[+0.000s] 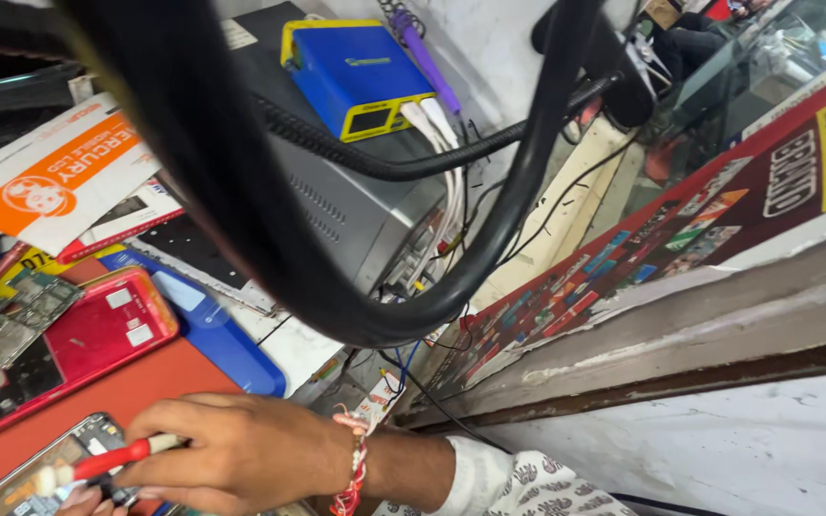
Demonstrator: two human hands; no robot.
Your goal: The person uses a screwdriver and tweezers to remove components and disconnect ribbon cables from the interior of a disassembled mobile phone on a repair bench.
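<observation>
Nearest your head camera, a thick black hose [241, 191] loops across the top of the view, blurred and hanging above the bench.

Below it, your right hand [231, 454] curls its fingers around a small red-handled tool [112, 461], pinching the slim grip so the pale tip points left onto an opened phone [31, 473] at the bottom left corner. Only a fingertip of your left hand [78, 502] shows just under the tool; whether it is spread or pressed together cannot be told.

That phone looks light, thin and fragile, its inner boards exposed, so hold it by its edges rather than on the parts. The tool looks light and stiff; its red grip is the place to take it.

The phone lies on an orange-red mat [155, 387]. Just above the phone sits a red phone shell [97, 330] with a bare green circuit board [11, 315]. Farther up stand a grey metal unit [356, 205] and a blue-and-yellow box [356, 72]. Right of the phone, a grimy ledge and a glass counter [767, 67] bound the crowded workshop.
</observation>
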